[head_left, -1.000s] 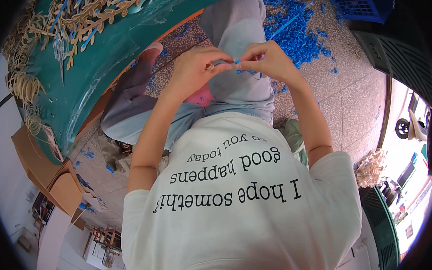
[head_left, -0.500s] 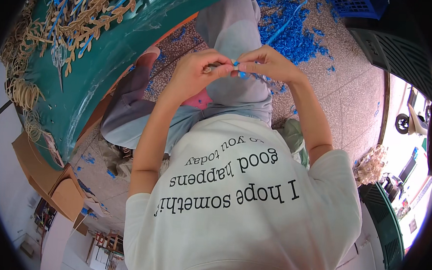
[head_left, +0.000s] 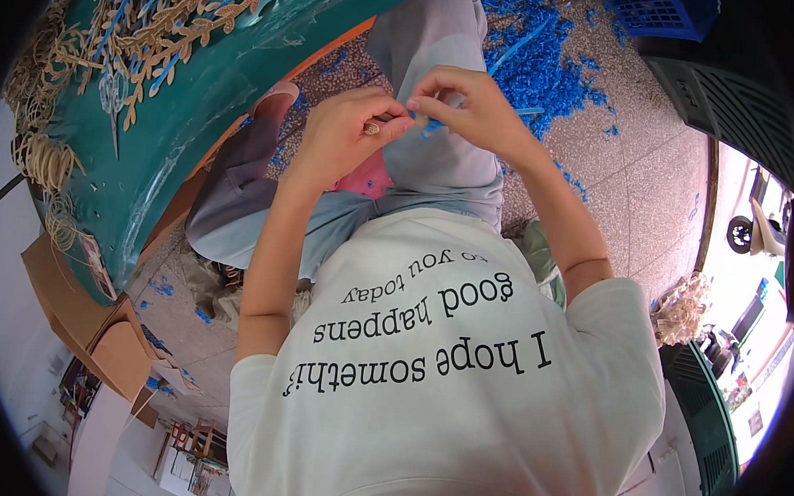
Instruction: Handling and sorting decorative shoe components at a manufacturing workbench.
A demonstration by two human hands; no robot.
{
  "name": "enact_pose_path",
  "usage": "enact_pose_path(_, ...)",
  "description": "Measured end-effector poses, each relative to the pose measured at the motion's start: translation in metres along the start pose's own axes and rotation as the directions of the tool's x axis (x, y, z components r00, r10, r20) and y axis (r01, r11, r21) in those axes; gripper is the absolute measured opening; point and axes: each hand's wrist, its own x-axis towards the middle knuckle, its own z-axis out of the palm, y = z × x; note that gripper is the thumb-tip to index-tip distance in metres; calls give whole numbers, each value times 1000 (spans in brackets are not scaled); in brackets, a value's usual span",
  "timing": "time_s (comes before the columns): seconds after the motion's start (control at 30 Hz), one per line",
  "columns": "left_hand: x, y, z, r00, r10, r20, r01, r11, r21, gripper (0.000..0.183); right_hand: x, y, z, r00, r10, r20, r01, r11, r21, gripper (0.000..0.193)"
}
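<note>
Grip: left hand and right hand are with thumb and forefinger almost meeting; what each holds, I cannot tell.
Blue piece: between both hands, blurred.
Fingertip work: probably fine adjusting.
Next pinch: likely needs steady aligning.

i watched through one wide fisheye, the left of a head-worn pair. it looked steeply down from just above the white shirt, which was nearest and filled the lower middle of my view. it faced forward past the shirt to the left hand and right hand, near the upper middle. the speckled floor lay farther off, and the green table curved in at the upper left.
</note>
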Motion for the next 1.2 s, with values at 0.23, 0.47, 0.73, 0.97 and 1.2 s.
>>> enact_pose_path(0.23,-10,5,6,1000,3,12,-4,998,57,12,20,11,14,970,-83,-229,-21,909,-416,16)
enact_pose_path(0.47,-23,-8,2,919,-288,-270,251,954,-163,11,3,4,-30,898,-18,-440,-161,916,-367,15)
enact_pose_path(0.73,-26,-12,21,855,-339,-392,278,939,-205,12,-28,-44,-1,961,69,267,-82,996,37,12)
enact_pose_path(0.97,-22,1,23,845,-264,-465,242,964,-109,10,-41,-31,28,955,175,240,-133,974,-181,26)
enact_pose_path(1.2,-23,-1,29,824,-192,-533,152,981,-118,10,-30,-16,44,833,540,-118,-428,765,480,34)
